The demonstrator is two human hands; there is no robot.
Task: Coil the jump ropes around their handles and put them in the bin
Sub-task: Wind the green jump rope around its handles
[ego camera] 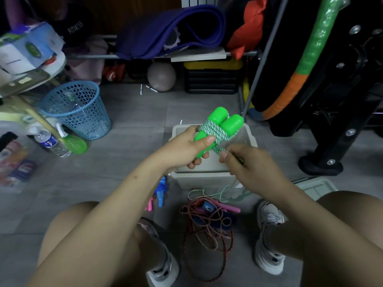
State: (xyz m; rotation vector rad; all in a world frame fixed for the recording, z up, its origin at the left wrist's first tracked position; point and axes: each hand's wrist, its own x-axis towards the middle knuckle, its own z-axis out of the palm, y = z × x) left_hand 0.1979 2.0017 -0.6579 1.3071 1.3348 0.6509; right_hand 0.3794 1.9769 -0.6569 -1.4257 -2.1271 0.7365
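My left hand (187, 149) grips the two green handles (224, 123) of a jump rope side by side, above the white bin (204, 176). Several turns of green-and-white rope (213, 132) wrap the handles. My right hand (246, 162) pinches the rope just below the wraps; its loose tail (217, 192) hangs to the floor in front of the bin. A tangled red rope (207, 228) with blue and pink handles lies between my feet. Another rope with blue and pink handles (159, 192) lies left of the bin.
A blue mesh basket (77, 109) stands at the left, with a water bottle (51, 143) and green spray bottle (71, 141) beside it. A grey ball (161, 76) sits under the shelf. The bin lid (315, 187) lies right. A black equipment frame (331, 141) rises at right.
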